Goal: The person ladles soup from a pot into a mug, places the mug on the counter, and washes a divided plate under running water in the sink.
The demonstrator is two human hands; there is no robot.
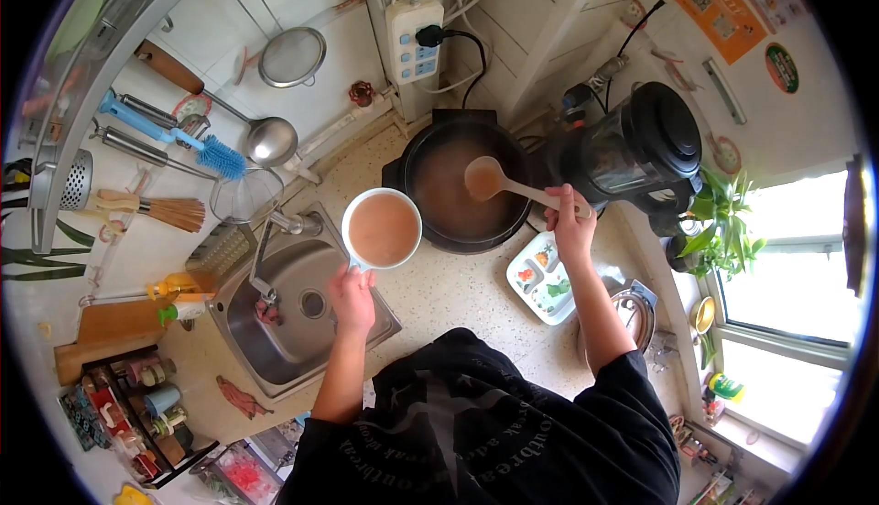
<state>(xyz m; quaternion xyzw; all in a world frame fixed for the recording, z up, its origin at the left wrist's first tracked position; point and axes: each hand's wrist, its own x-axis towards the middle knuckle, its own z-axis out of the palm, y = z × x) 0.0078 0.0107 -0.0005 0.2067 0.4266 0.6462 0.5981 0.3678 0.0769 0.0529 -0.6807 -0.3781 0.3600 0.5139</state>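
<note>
Steadily, we do best holding the full cup [383, 228] upright, our left hand [352, 298] closed on its handle left of the pot [458, 238], and the spoon [522, 190] level over the pot, right fingers [569, 205] wrapped around its shaft.

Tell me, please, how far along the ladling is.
The cup in the left hand already looks nearly full of brownish liquid. Under way: the right hand holds a ladle with liquid over the pot. What seems left is the pot's liquid, its depth hard to judge.
</note>
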